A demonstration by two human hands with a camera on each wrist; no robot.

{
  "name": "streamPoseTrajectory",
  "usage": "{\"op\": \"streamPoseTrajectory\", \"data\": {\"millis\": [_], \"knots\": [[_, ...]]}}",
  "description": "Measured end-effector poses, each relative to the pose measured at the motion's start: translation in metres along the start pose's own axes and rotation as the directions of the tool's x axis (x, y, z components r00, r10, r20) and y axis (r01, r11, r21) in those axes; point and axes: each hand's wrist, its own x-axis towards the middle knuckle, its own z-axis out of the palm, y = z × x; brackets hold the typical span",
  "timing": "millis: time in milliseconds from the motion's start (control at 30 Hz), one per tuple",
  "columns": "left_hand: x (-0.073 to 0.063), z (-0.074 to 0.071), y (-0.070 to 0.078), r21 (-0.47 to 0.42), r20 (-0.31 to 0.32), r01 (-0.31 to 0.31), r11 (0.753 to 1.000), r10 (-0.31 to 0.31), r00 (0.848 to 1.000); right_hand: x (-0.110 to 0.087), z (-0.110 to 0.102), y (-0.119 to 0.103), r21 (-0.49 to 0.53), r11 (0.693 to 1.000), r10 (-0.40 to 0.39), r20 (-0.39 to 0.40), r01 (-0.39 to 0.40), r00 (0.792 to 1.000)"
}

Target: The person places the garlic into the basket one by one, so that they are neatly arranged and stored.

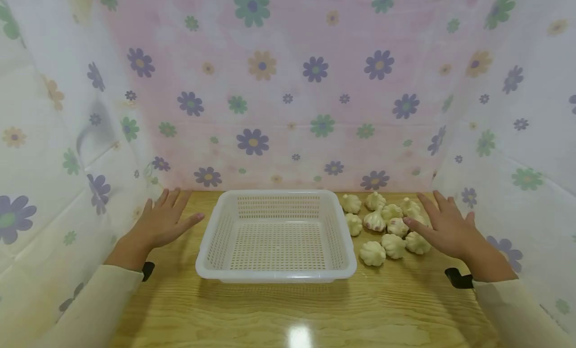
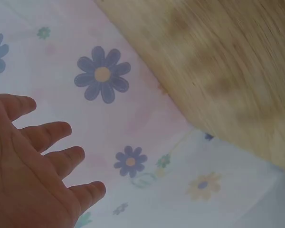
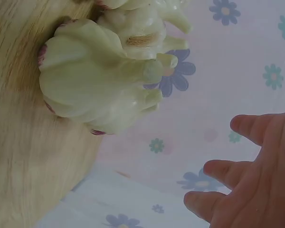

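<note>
A white plastic basket [image 1: 275,275] with slotted walls and floor stands on the wooden table, nothing inside it. To its right lie several garlic bulbs [image 1: 372,253], bunched close together. My left hand [image 1: 159,223] is held left of the basket, fingers spread and holding nothing. On the other side, my right hand [image 1: 450,230] hovers beside the garlic with fingers straight, its thumb overlapping the bulbs in the head view. In the right wrist view, pale garlic bulbs [image 3: 85,71] with purplish bases appear near that hand [image 3: 261,185], apart from it. The left palm [image 2: 28,175] shows bare in the left wrist view.
Flowered cloth [image 1: 288,88] hangs at the back and along both sides, close to the hands. The wooden tabletop [image 1: 252,318] reaches toward me in front of the basket. Each wrist wears a black strap mount [image 1: 459,278].
</note>
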Motion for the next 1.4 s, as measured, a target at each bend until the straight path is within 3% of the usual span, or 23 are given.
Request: {"op": "streamPoseTrajectory", "data": {"millis": [100,200,333,500,667,900,1100,1267,1300,1400], "knots": [[0.003,0.002,0.001,-0.061,-0.014,0.0,0.998,-0.001,1.0,-0.002,0.003,0.005,0.033,0.999,0.013,-0.003,-0.013,1.0],[0.005,0.007,0.002,-0.176,-0.027,-0.008,0.984,0.003,1.0,-0.003,0.005,0.008,0.071,0.997,0.018,-0.013,-0.017,1.0],[0.01,0.019,0.002,-0.371,-0.025,-0.031,0.928,0.023,0.999,-0.002,0.005,0.01,0.167,0.986,0.007,-0.033,-0.001,0.999],[0.016,0.035,0.007,-0.556,-0.007,-0.029,0.831,0.03,1.0,-0.003,0.007,0.016,0.283,0.958,-0.023,-0.094,0.048,0.995],[0.019,0.048,0.018,-0.68,-0.007,-0.02,0.732,0.021,1.0,-0.007,0.009,0.023,0.341,0.94,0.022,-0.105,0.016,0.994],[0.022,0.062,0.031,-0.849,-0.029,-0.062,0.525,0.07,0.997,-0.009,0.016,0.031,0.395,0.918,0.04,-0.148,0.022,0.988],[0.018,0.071,0.032,-0.912,-0.049,-0.071,0.405,0.064,0.997,-0.006,0.026,0.042,0.407,0.908,-0.016,-0.198,0.097,0.98],[0.027,0.076,0.035,-0.954,-0.087,-0.113,0.276,0.106,0.991,-0.013,0.03,0.053,0.432,0.899,-0.031,-0.103,0.073,0.994],[0.029,0.077,0.036,-0.96,-0.086,-0.111,0.258,0.105,0.991,-0.014,0.031,0.054,0.437,0.897,-0.034,-0.081,0.066,0.996],[0.03,0.08,0.037,-0.968,-0.067,-0.083,0.235,0.078,0.995,-0.016,0.031,0.058,0.463,0.885,-0.054,-0.025,0.059,0.998]]}}
